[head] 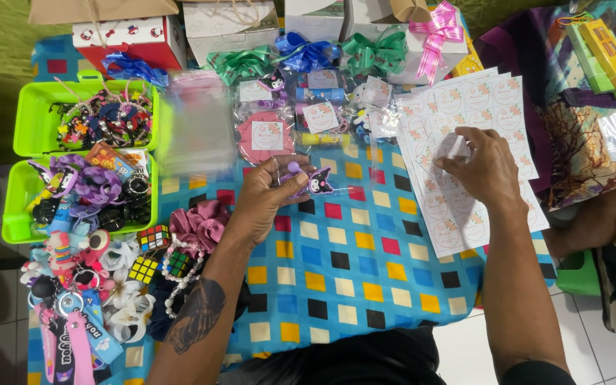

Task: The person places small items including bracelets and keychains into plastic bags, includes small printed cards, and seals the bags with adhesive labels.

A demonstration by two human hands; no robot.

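The left hand [265, 196] pinches a small packet [306, 180] over the checkered cloth [351, 264]; the right hand [483, 171] picks at a sticker sheet [465, 121] by the cloth's right edge.

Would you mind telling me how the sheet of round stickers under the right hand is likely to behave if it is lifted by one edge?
The sticker sheet looks thin and flat against the checked cloth, so it would probably flop and bend. It seems light and may slide easily. The right hand presses on it, which likely keeps it from shifting.
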